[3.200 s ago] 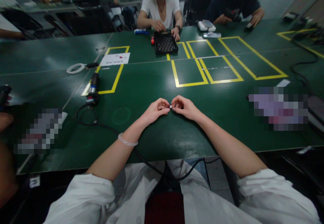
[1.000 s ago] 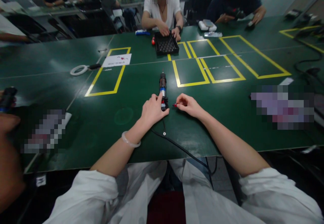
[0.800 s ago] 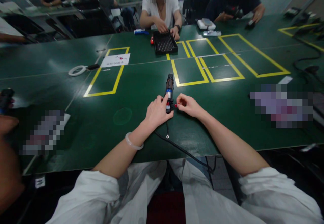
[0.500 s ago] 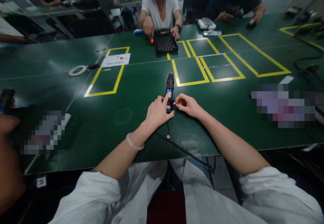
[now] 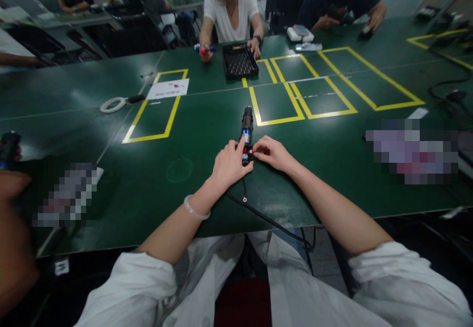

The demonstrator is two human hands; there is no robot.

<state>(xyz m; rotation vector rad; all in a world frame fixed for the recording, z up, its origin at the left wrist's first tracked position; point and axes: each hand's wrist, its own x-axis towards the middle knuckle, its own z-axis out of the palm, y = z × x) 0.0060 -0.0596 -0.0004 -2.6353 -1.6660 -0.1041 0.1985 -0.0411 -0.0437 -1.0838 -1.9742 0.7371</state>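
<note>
A slim, dark cylindrical motor unit (image 5: 247, 121) with a blue and silver band lies on the green table, its tapered end pointing away from me. My left hand (image 5: 231, 163) is closed around its near part, with the index finger along the body. From the right, my right hand (image 5: 272, 152) pinches a small red wire end with a white tip (image 5: 251, 152), close against the side of the unit. Fingers hide much of that contact. Below, a short black lead with a ring terminal (image 5: 244, 199) and a thick black cable (image 5: 266, 217) come out from under my left hand.
Yellow tape rectangles (image 5: 280, 121) mark the table. A black tray (image 5: 241, 74) stands opposite, by a co-worker (image 5: 231, 21) holding something red. A white ring-shaped item (image 5: 113, 105) and a paper sheet (image 5: 168, 89) lie left. Blurred flat items lie on both sides.
My right hand has moved slightly left, bringing the red wire end closer to the motor unit. My left hand stays put. The co-worker opposite has lifted the red item away from the tray.
</note>
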